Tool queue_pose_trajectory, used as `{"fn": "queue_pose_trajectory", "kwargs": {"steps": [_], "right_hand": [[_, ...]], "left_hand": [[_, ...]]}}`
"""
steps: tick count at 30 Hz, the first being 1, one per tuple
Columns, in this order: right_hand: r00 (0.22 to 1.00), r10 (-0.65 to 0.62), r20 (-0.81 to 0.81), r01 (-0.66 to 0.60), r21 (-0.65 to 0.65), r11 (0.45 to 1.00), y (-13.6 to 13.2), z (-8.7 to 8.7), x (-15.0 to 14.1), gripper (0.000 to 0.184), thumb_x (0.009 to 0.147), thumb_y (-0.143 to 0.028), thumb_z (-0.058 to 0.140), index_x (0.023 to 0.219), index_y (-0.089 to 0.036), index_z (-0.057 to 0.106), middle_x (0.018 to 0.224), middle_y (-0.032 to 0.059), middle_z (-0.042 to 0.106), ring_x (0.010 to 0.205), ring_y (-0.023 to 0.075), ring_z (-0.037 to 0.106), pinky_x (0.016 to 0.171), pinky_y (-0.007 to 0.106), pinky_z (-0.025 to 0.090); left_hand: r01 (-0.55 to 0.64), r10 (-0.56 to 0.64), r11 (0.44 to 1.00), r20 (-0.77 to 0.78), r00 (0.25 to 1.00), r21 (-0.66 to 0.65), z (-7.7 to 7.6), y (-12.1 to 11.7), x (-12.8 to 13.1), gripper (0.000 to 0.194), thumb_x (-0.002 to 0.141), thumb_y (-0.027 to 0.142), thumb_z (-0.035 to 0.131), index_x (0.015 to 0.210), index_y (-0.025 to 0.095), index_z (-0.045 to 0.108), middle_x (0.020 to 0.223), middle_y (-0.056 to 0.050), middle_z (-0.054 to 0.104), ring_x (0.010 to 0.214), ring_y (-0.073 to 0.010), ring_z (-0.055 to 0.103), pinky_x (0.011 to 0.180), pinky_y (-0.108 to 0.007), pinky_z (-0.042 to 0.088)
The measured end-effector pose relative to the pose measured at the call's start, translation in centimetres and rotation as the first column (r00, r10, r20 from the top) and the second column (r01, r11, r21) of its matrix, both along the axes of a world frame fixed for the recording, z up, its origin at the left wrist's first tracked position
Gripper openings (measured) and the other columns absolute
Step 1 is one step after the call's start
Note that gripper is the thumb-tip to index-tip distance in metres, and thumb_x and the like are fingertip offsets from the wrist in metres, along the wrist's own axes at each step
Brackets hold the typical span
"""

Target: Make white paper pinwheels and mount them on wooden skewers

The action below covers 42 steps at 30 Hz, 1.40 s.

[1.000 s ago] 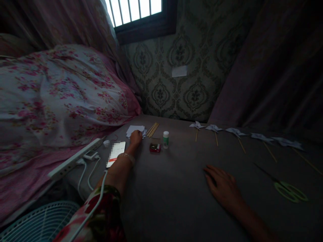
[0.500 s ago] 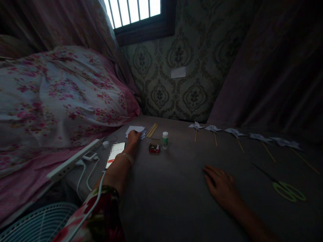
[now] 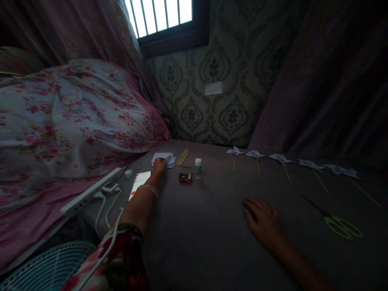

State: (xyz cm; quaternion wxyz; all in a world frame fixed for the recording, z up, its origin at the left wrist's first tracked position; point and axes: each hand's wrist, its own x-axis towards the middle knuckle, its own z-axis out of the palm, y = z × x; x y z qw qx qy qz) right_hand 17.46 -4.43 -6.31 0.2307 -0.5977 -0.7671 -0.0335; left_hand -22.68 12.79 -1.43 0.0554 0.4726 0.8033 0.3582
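Head view: left hand is at the paper stack, left of the wooden sticks; fingers bent, whether pinching a sheet cannot be determined. Right hand lies on the grey surface, fingers close together, thumb apart.

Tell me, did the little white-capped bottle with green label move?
No, the bottle still stands below and slightly left of the white rectangular patch on the wall.
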Motion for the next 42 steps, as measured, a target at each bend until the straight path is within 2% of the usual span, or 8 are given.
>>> {"fn": "queue_pose_trajectory", "kwargs": {"steps": [11, 15, 18, 22, 25, 28, 33, 42], "right_hand": [[0.999, 0.017, -0.043, -0.017, 0.006, 1.000, -0.1, 0.2, -0.2, 0.036, 0.088, -0.027, 0.036, 0.109, -0.019, 0.065, 0.120, 0.0104, 0.063, 0.112, 0.0257, 0.055, 0.095, 0.046, 0.037], [0.999, 0.027, -0.045, -0.027, 0.008, 1.000, -0.2, 0.3, -0.2, 0.036, 0.089, -0.026, 0.036, 0.110, -0.019, 0.064, 0.121, 0.0109, 0.062, 0.113, 0.0250, 0.054, 0.096, 0.045, 0.037], [0.999, 0.026, -0.039, -0.026, 0.000, 1.000, -0.2, 0.4, -0.3, 0.036, 0.089, -0.025, 0.037, 0.112, -0.017, 0.064, 0.122, 0.0111, 0.061, 0.114, 0.0248, 0.054, 0.096, 0.044, 0.036], [0.998, 0.017, -0.052, -0.018, -0.012, 1.000, -0.3, 0.6, -0.3, 0.034, 0.089, -0.024, 0.039, 0.112, -0.017, 0.064, 0.123, 0.0109, 0.061, 0.114, 0.0250, 0.053, 0.096, 0.044, 0.036], [0.996, 0.019, -0.087, -0.021, -0.012, 1.000, -0.3, 0.7, -0.3, 0.034, 0.089, -0.024, 0.040, 0.112, -0.018, 0.064, 0.123, 0.0116, 0.061, 0.115, 0.0248, 0.053, 0.097, 0.044, 0.035], [0.992, 0.034, -0.120, -0.038, -0.027, 0.999, -0.3, 0.8, -0.2, 0.034, 0.089, -0.024, 0.040, 0.113, -0.018, 0.063, 0.124, 0.0121, 0.060, 0.116, 0.0249, 0.052, 0.098, 0.044, 0.034], [0.975, 0.025, -0.223, -0.037, -0.049, 0.998, -0.1, 1.4, 0.1, 0.034, 0.085, -0.021, 0.046, 0.115, -0.019, 0.061, 0.126, 0.0104, 0.059, 0.117, 0.0237, 0.051, 0.100, 0.041, 0.033], [0.797, 0.073, -0.600, -0.052, 0.052, 0.997, 0.6, 2.5, 0.6, 0.029, 0.079, -0.019, 0.050, 0.105, -0.020, 0.063, 0.109, 0.0065, 0.068, 0.104, 0.0192, 0.060, 0.096, 0.038, 0.041]], "left_hand": [[-0.238, 0.225, 0.911, 0.077, 0.971, 0.337, 4.8, -2.1, 2.7, 0.028, 0.080, 0.032, 0.051, 0.099, 0.019, 0.069, 0.118, -0.012, 0.061, 0.117, -0.0317, 0.046, 0.093, -0.043, 0.037], [-0.245, 0.197, 0.856, 0.152, 0.969, 0.455, 6.6, -2.3, 5.3, 0.033, 0.082, 0.035, 0.050, 0.103, 0.016, 0.067, 0.101, -0.009, 0.064, 0.097, -0.0235, 0.057, 0.082, -0.033, 0.044], [-0.197, 0.075, 0.809, 0.236, 0.969, 0.554, 7.3, -2.9, 8.3, 0.035, 0.084, 0.036, 0.048, 0.106, 0.014, 0.065, 0.075, -0.002, 0.063, 0.070, -0.0141, 0.058, 0.066, -0.025, 0.045], [-0.103, -0.440, 0.590, 0.426, 0.791, 0.801, 7.7, -5.1, 13.1, 0.032, 0.076, 0.039, 0.060, 0.093, 0.013, 0.066, 0.054, 0.004, 0.055, 0.049, -0.0087, 0.049, 0.054, -0.021, 0.039], [-0.007, -0.634, 0.551, 0.424, 0.646, 0.834, 7.3, -6.9, 16.7, 0.028, 0.073, 0.038, 0.063, 0.086, 0.014, 0.064, 0.066, -0.002, 0.066, 0.054, -0.0092, 0.053, 0.057, -0.022, 0.042], [0.045, -0.684, 0.591, 0.471, 0.556, 0.805, 6.2, -8.2, 19.8, 0.026, 0.070, 0.036, 0.065, 0.084, 0.014, 0.064, 0.075, -0.005, 0.070, 0.057, -0.0111, 0.058, 0.060, -0.024, 0.043], [0.265, -0.668, 0.715, 0.519, 0.533, 0.647, 3.8, -9.9, 23.5, 0.027, 0.074, 0.039, 0.061, 0.083, 0.014, 0.067, 0.086, -0.009, 0.072, 0.066, -0.0150, 0.064, 0.064, -0.026, 0.043], [0.502, -0.710, 0.701, 0.557, 0.431, 0.506, -0.2, -10.3, 26.2, 0.042, 0.080, 0.050, 0.050, 0.087, 0.013, 0.069, 0.087, -0.011, 0.071, 0.071, -0.0184, 0.065, 0.059, -0.026, 0.043]]}}
